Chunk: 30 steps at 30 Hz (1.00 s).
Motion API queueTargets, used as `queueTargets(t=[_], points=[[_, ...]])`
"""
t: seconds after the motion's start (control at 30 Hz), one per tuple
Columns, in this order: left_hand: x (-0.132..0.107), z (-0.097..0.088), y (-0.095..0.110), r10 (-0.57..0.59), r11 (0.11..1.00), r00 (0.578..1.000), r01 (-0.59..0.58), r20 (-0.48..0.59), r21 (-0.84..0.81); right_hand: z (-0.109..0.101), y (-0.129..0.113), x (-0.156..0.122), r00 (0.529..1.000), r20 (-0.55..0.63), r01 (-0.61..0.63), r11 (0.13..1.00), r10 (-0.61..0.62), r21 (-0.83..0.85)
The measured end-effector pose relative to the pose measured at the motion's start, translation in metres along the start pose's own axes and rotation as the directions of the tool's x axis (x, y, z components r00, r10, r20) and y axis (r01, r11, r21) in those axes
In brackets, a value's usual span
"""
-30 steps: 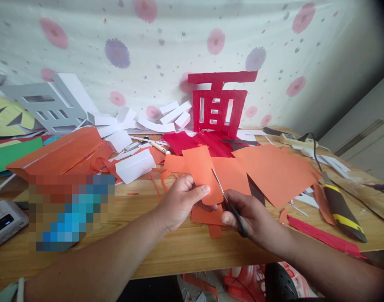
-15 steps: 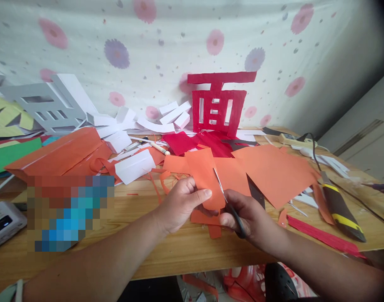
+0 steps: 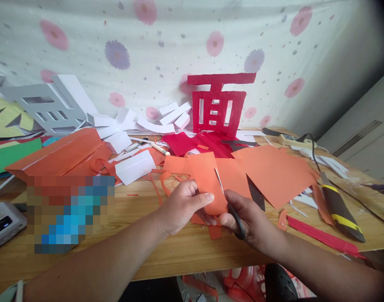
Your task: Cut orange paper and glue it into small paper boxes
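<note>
My left hand [image 3: 179,205] pinches a small piece of orange paper [image 3: 207,178] between thumb and fingers, holding it up over the wooden table [image 3: 141,218]. My right hand [image 3: 246,216] grips black-handled scissors [image 3: 228,201], and their silver blades run up the right edge of that paper. Under both hands lie small orange offcuts [image 3: 214,230]. A larger orange sheet [image 3: 273,172] spreads out just behind and to the right.
A red cut-out character [image 3: 218,105] leans on the flowered wall cloth. White and grey foam pieces [image 3: 53,102], a folded orange sheet [image 3: 62,153] and a pen [image 3: 157,147] crowd the left. A black-and-yellow knife [image 3: 339,207], red strips [image 3: 324,237] and a power strip [image 3: 297,140] lie right.
The orange piece has sunk a little lower in my left hand and the scissor blades have crept further up along its edge. Both hands stay in about the same place.
</note>
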<state>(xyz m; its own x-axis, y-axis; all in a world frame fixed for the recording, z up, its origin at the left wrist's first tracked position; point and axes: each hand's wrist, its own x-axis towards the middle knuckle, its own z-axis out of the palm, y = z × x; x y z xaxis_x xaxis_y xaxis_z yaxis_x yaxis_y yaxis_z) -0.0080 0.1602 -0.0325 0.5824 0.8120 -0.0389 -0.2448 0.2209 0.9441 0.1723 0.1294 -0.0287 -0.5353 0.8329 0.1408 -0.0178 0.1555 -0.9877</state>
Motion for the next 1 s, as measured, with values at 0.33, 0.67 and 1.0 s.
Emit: queueTargets(t=[0.33, 0.67, 1.0], points=[[-0.0002, 0.0025, 0.0043, -0.04, 0.997, 0.999, 0.038, 0.028, 0.066, 0.0004, -0.0051, 0.0004, 1.0, -0.017, 0.011, 0.997, -0.012, -0.074], [-0.0001, -0.0013, 0.0008, -0.082, 0.99, 0.997, 0.082, -0.011, 0.112, 0.0014, -0.0023, 0.0012, 0.999, -0.005, 0.036, 0.999, -0.036, -0.038], [0.0, 0.0001, 0.0026, -0.113, 0.981, 0.993, 0.107, 0.027, 0.161, -0.0001, -0.0032, -0.0009, 0.999, -0.027, 0.03, 0.992, -0.033, -0.121]])
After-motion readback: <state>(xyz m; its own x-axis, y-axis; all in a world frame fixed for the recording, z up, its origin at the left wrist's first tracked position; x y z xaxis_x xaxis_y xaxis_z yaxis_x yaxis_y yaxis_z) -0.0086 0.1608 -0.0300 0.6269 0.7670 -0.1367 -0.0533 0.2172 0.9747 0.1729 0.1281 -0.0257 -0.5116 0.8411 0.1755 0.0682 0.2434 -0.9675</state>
